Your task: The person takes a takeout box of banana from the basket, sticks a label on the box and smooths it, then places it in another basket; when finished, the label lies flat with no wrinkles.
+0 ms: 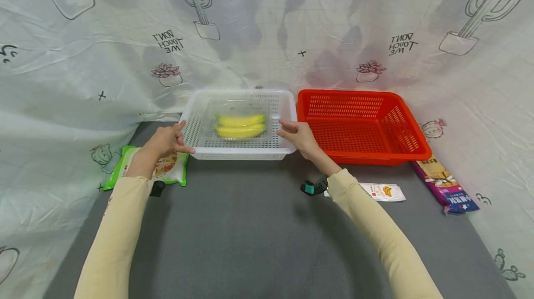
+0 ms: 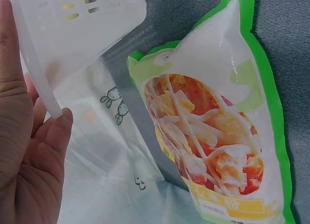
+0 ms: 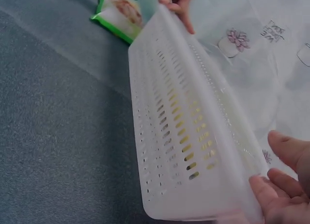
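A white perforated plastic basket [image 1: 246, 150] stands towards the back of the grey table. Inside it, a clear plastic container [image 1: 208, 127] holds yellow bananas [image 1: 240, 131]. My left hand [image 1: 167, 140] grips the basket's left front corner; in the left wrist view its fingers lie on both sides of the rim [image 2: 36, 71]. At the opposite end, my right hand [image 1: 301, 139] has fingertips over the right rim. The right wrist view shows curled fingers [image 3: 264, 190] touching that rim, the thumb raised apart from them.
Close on the right stands a red perforated basket [image 1: 363, 156]. A green-edged food bag [image 1: 177, 169] lies under the left forearm, a purple packet [image 1: 448, 187] at the right. Near the right sleeve lie a white banana-printed packet [image 1: 385, 192] and a black strap [image 1: 314, 187]. Printed sheeting [image 1: 258, 34] hangs behind.
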Tool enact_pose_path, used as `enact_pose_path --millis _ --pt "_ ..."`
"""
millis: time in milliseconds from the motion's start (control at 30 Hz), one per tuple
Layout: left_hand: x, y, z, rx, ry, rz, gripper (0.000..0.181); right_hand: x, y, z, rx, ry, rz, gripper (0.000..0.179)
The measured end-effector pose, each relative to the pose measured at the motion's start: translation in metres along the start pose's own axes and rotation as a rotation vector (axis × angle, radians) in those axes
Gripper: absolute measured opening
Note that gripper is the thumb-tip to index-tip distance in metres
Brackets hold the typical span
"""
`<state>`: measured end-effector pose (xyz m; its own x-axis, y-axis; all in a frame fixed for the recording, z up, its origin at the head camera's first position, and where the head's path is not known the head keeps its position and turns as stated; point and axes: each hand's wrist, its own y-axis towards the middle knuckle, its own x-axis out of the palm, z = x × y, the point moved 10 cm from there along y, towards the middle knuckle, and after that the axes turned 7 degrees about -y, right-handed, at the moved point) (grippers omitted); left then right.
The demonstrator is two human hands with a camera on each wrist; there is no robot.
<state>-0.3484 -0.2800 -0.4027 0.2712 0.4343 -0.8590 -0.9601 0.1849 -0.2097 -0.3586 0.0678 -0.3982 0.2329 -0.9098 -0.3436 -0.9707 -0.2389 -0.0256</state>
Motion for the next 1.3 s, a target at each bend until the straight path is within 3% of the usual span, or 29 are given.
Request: enact_pose_path --millis 567,800,1300 --pt "-0.005 -0.004 -0.003 0.005 0.044 0.018 0.044 0.036 0.027 0.007 0.141 -0.138 -0.057 0.077" --pt "-0.005 -0.004 0.001 0.026 0.055 0.022 0.044 0.044 0.040 0.011 0.134 -0.027 -0.061 0.083" --pt "-0.003 -0.005 0.001 0.003 0.026 0.024 0.040 0.066 0.049 0.025 0.263 0.114 -0.182 0.107"
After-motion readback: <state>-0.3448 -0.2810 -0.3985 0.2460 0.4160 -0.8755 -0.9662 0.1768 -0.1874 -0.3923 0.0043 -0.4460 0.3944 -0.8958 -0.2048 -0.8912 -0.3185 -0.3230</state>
